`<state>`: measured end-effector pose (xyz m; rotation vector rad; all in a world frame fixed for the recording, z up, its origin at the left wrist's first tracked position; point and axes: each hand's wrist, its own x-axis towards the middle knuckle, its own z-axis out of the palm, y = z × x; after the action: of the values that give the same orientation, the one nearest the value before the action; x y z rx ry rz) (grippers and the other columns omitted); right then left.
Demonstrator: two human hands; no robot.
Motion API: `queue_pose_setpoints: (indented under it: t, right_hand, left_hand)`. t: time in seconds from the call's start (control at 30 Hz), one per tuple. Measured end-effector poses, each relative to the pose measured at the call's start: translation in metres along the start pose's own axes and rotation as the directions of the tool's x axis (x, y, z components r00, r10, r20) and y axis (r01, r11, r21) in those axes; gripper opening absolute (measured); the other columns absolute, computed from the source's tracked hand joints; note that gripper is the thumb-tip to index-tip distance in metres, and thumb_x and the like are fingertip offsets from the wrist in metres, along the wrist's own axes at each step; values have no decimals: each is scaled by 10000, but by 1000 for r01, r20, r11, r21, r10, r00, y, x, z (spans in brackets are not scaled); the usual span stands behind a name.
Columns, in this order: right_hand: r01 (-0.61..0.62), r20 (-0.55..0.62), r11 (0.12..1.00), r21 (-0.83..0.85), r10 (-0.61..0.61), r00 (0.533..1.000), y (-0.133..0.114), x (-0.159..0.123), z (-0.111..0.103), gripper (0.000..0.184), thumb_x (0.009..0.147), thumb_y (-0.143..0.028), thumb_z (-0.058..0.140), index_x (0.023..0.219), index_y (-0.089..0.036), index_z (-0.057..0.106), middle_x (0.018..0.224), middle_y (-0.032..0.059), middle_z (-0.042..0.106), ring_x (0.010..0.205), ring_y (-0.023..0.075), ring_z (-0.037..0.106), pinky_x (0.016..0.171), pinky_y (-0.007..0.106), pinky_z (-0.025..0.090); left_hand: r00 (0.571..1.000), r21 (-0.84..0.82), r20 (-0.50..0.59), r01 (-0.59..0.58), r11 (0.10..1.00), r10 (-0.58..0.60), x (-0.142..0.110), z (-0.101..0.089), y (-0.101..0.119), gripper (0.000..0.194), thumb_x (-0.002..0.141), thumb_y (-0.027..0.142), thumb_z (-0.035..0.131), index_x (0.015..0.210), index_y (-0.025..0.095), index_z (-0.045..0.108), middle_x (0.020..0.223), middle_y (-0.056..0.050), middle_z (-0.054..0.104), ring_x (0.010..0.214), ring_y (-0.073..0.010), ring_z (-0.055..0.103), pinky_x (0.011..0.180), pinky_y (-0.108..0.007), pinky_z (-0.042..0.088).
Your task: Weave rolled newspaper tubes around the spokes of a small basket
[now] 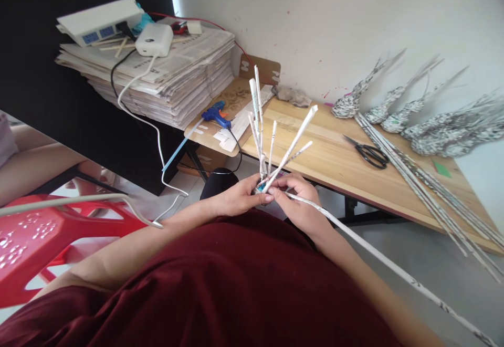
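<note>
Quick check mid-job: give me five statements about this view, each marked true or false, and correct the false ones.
1. The left hand and right hand hold paper tubes. True.
2. The scissors hang on the wall. False: they lie on the table.
3. The glue gun is mostly blue. True.
4. The stool is green. False: it is red.
5. The power strip sits atop the newspapers. True.

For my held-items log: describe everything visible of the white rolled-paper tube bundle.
The bundle of white, dark-flecked paper tubes fans upward; one long tube slants down rightward, out of frame. The bare left hand and bare right hand grip its base, where a small blue patch shows; they hide the rest.
</note>
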<state>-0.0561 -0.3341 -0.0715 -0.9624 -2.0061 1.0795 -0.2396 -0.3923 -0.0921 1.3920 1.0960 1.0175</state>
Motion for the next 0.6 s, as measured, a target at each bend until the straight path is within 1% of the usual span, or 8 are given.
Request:
queue_pose_setpoints:
  t: [0.1,0.17,0.27,0.37,0.43,0.5,0.6]
  right_hand:
    - [-38,54,999,21,37,998,1,2,-1,100,809,-311,730,831,-223,772,968,63,724,925,228,675,837,356,532]
    - [-81,77,996,42,78,994,2,2,0,107,798,-316,732,810,-214,762,976,65,727,900,225,676,835,362,533]
    - [-174,100,974,145,160,982,5,0,2,145,801,-343,728,814,-199,724,913,56,723,819,210,670,778,354,537]
    - [-244,104,926,289,223,969,5,-1,4,202,799,-388,740,824,-193,688,818,28,698,729,176,633,689,315,518]
    - [-264,101,906,332,244,965,3,-1,4,226,792,-403,751,818,-191,680,751,4,666,669,150,588,636,288,488]
    - [-263,98,903,340,245,965,2,-1,4,236,791,-410,756,811,-187,683,725,-4,649,643,135,557,618,277,470]
    - [-238,101,912,334,217,971,3,0,3,238,801,-415,755,813,-185,697,788,17,687,687,143,586,656,287,492]
  left_hand:
    - [1000,43,24,1,999,-2,0,0,-2,491,875,567,666,1081,134,564,897,-21,544,824,-161,486,780,-295,434]
    - [1000,56,29,1,998,-3,0,0,-3,516,862,590,672,1080,134,565,905,-24,545,834,-165,486,791,-301,435]
    - [1000,9,25,13,1000,-14,0,0,-3,544,871,610,655,1119,136,558,936,-33,549,855,-168,488,814,-309,437]
    - [999,-69,40,18,997,-15,-1,1,-2,531,891,614,629,1134,147,553,973,-45,557,880,-171,498,838,-318,437]
    - [999,-122,40,29,992,-24,-1,1,-3,510,900,604,621,1128,153,550,991,-49,557,895,-176,504,848,-324,434]
    - [999,-172,25,50,984,-46,-1,1,-5,469,911,577,612,1106,155,545,985,-46,551,890,-176,504,846,-328,433]
    - [998,-182,6,66,981,-66,-1,2,-7,389,940,524,580,1059,157,528,968,-37,533,869,-168,484,830,-325,429]
